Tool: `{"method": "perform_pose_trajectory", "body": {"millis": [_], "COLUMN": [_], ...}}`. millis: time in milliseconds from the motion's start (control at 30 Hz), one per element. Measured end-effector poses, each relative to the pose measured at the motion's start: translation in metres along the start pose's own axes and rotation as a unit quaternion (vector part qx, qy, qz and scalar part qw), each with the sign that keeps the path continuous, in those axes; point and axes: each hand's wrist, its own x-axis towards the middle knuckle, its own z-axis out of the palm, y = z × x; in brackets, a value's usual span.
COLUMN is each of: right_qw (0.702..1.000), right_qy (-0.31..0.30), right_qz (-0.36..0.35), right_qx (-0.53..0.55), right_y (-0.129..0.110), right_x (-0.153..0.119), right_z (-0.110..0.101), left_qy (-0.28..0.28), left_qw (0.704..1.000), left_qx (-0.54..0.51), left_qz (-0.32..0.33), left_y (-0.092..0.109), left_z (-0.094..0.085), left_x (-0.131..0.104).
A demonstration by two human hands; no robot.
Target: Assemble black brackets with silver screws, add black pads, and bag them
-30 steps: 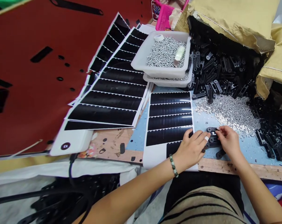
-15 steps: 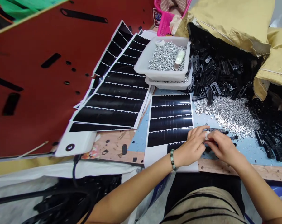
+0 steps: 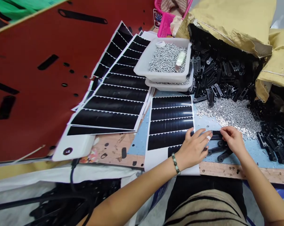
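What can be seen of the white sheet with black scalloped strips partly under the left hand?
This paper-like white sheet carries four glossy black strips with scalloped upper edges, and a shorter black piece below; its lower left is bare. It lies flat on a blue surface, crossing the wood-patterned border. The left hand overlaps it; contact is unclear.

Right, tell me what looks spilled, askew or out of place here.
A heap of small metal parts lies directly on the blue mat, unlike the screws in the white tub; whether spilled or poured there, I cannot tell. Black patches also mark the red panel at scattered angles.
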Motion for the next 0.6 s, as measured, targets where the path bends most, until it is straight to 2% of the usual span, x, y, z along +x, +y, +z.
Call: {"method": "perform_pose_trajectory", "body": {"millis": [133, 367, 600], "right_qw": [1.0, 0.998, 0.968], "right_qy": [-0.012, -0.01, 0.027], "right_qz": [0.005, -0.029, -0.056], "right_qx": [0.0, -0.056, -0.242], "right_y": [0.003, 0.003, -0.005], "right_x": [0.002, 0.003, 0.003], "right_z": [0.0, 0.0, 0.001], "left_qy": [0.002, -0.001, -0.003], "left_qw": [1.0, 1.0, 1.0], "left_qx": [0.012, 0.004, 0.014], "left_qz": [0.008, 0.004, -0.014], "left_y": [-0.002, -0.001, 0.005], "left_z": [0.002, 0.001, 0.007], "left_x": [-0.001, 0.005, 0.014]}}
